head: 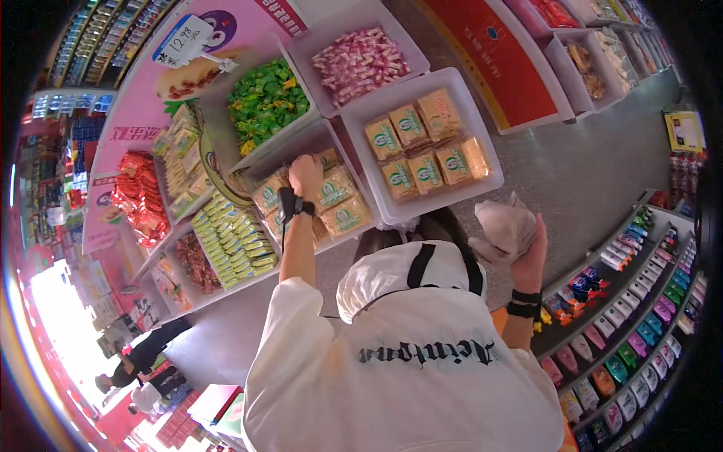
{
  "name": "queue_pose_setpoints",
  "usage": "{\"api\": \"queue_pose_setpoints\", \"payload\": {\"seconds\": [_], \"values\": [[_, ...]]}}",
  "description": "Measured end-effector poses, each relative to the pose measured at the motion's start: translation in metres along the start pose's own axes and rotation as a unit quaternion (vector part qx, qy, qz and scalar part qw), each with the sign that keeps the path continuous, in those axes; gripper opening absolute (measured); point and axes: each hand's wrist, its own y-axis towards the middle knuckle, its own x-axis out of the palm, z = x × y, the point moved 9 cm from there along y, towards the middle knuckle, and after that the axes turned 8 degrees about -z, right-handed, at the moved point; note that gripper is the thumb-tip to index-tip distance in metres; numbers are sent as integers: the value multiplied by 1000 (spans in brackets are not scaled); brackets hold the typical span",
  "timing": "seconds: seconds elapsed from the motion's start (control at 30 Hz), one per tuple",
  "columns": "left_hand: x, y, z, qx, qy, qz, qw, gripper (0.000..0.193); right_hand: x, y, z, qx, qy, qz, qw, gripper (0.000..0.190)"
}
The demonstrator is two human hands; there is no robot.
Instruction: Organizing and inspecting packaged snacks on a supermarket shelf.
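Note:
My left hand [305, 176] reaches down into a translucent plastic bin [364, 186] of wrapped biscuit-like packets [337, 191] with green round logos. Its fingertips are among the packets and partly hidden, so I cannot tell whether they grip one. A black strap with a small device [295, 204] is around that wrist. Off to the right, my right hand [534, 240] holds a crumpled pale cloth [505, 226] above the floor. Next to the left hand's bin stands another plastic bin [494, 164], on the floor side, with similar packets [426, 172] in two rows.
Bins of green-wrapped sweets [268, 104], pink-and-white sweets [361, 65], yellow-green packets [234, 240] and red packets [141, 198] surround the left hand. A price sign [183, 40] stands among them. Shelves of bottles [627, 339] curve along the right. Other people [133, 361] are at far left.

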Motion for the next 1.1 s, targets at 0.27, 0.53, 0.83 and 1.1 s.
{"api": "queue_pose_setpoints", "payload": {"seconds": [0.27,0.53,0.83,1.1], "values": [[-55,-90,156,215,-99,98,967,22,30,-6,-32,-181,-429,-10,885,35],[60,-94,253,346,3,-60,936,75,-17,21,-42,-30,-343,-45,938,44],[8,-91,227,203,-110,-98,968,92,29,10,-62,18,-5,-303,953,41],[-142,-190,270,318,-265,-11,910,102,57,55,35,202,-90,-279,934,50]]}}
